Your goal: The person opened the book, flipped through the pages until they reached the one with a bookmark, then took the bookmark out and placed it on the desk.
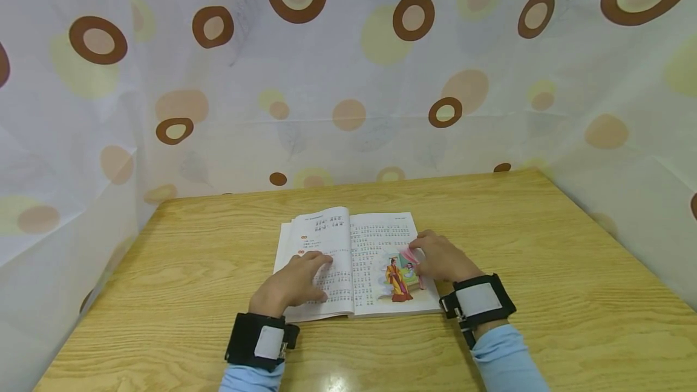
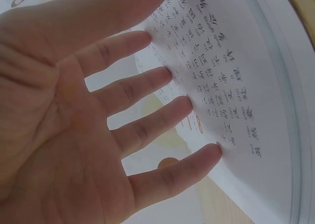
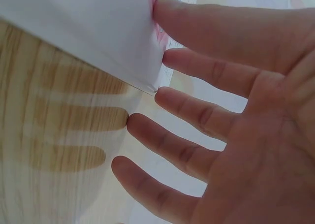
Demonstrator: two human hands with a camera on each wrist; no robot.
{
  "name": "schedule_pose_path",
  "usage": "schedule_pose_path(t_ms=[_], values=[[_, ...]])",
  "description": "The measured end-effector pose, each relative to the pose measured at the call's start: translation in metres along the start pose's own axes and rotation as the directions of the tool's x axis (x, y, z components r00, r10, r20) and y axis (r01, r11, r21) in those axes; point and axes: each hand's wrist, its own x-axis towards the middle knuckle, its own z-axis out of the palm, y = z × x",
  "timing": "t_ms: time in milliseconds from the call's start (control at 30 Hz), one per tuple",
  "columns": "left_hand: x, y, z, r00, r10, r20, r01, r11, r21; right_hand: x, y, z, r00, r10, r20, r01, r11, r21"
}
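In the head view, we find the print (image 1: 379,236) too small to read. The left grip (image 1: 295,280) hides part of the open book (image 1: 376,219) beneath it, the right grip (image 1: 443,259) an edge of the illustration (image 1: 399,278); behind both, the sleeves (image 1: 507,360) run off the bottom edge.

The book (image 1: 356,268) is white (its picture (image 1: 400,280) red and yellow), the table (image 1: 190,259) yellow wood-grained, the backdrop (image 1: 310,77) ringed brown.

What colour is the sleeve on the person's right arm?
The right sleeve is light blue, which shows best in the head view.
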Motion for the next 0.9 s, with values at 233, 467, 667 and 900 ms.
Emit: schedule_pose_path(t_ms=[233, 467, 667, 900], values=[[0.0000, 0.0001, 0.0008, 1.000, -0.005, 0.000, 0.005, 1.000, -0.001, 0.0002, 0.0017, -0.0013, 1.000, 0.021, -0.005, -0.021, 0.999, -0.032], [0.0005, 0.0000, 0.0010, 1.000, -0.001, -0.003, 0.001, 1.000, 0.000, 0.0003, 0.0019, -0.0012, 0.997, 0.076, -0.005, -0.077, 0.995, -0.057], [0.0006, 0.0000, 0.0012, 1.000, -0.007, 0.004, 0.007, 1.000, 0.001, 0.0008, -0.0010, -0.0013, 0.997, 0.082, -0.001, -0.082, 0.993, -0.085], [0.0008, 0.0000, 0.0012, 1.000, -0.004, -0.001, 0.004, 1.000, 0.011, 0.0010, -0.0001, -0.0016, 0.996, 0.075, -0.037, -0.077, 0.996, -0.052]])
